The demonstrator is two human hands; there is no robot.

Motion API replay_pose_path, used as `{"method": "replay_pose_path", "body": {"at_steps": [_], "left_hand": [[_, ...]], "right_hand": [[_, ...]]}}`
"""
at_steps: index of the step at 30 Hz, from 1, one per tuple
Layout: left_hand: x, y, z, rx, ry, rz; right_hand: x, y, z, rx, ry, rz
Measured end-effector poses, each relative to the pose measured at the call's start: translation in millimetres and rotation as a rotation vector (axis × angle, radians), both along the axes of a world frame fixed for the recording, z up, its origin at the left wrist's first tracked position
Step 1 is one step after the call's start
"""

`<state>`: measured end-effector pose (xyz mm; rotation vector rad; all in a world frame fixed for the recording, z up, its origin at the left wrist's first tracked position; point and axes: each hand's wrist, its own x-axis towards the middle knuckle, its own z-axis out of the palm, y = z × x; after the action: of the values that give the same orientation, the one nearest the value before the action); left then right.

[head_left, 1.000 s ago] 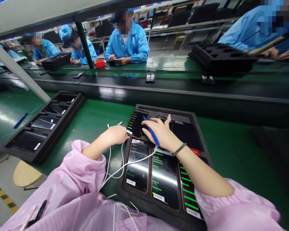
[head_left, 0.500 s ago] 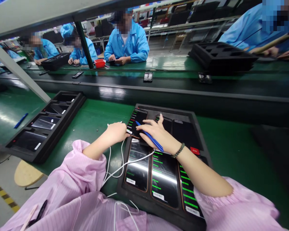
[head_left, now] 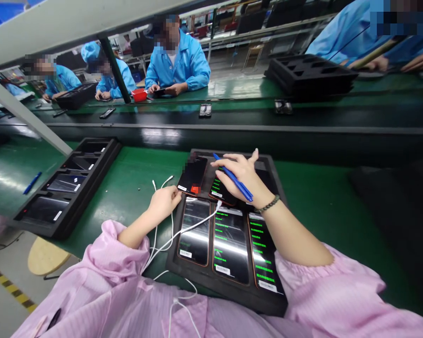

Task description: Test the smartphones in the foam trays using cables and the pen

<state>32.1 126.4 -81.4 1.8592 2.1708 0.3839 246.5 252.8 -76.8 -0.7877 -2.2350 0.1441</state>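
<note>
Electronics factory line, conveyor belt (head_left: 303, 117), phone trays (head_left: 61, 188), smocked workers (head_left: 178, 61)

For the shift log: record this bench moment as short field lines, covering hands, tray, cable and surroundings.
left hand: holds the near edge of a dark phone, lifted at the tray's far left slot
right hand: grips a blue pen, fingers spread over the far middle phone
tray: black, three phones in the near row, screens with green text
cable: white, runs from the lap across the near left phone
bench: green, second tray to the left
beyond: conveyor, people in blue coats
</note>
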Motion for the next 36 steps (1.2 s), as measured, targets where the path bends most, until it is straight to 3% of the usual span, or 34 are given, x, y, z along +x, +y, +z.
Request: {"method": "replay_pose_path", "body": {"at_steps": [5,12,18,24,27,30,33,36], "left_hand": [[0.5,-3.0,-14.2,0.080,-0.078,0.044],[0.9,-3.3,-16.6,0.036,-0.167,0.038],[-15.3,1.0,-5.1,-0.115,-0.266,-0.115],[-37.3,-10.2,14.1,-0.354,-0.133,-0.337],[-40.0,-4.6,13.3,-0.168,-0.027,-0.243],[-39.2,13.5,3.3,0.047,0.155,0.001],[-40.4,28.6,-5.4,0.003,0.195,0.135],[-44.2,24.3,-3.4,-0.029,0.171,0.194]], "right_hand": [[-0.2,1.4,-1.3,-0.020,0.034,-0.018],[0.5,-0.4,3.0,-0.085,-0.002,-0.042],[1.1,-1.9,6.0,-0.135,-0.014,-0.035],[1.2,-0.4,4.9,-0.118,-0.061,-0.045],[0.2,0.0,3.6,-0.119,-0.051,-0.048],[-1.3,-0.4,2.1,-0.113,-0.049,-0.047],[-2.6,-3.1,1.6,-0.105,-0.082,-0.027],[-4.3,-9.0,2.3,-0.101,-0.138,0.033]]}}
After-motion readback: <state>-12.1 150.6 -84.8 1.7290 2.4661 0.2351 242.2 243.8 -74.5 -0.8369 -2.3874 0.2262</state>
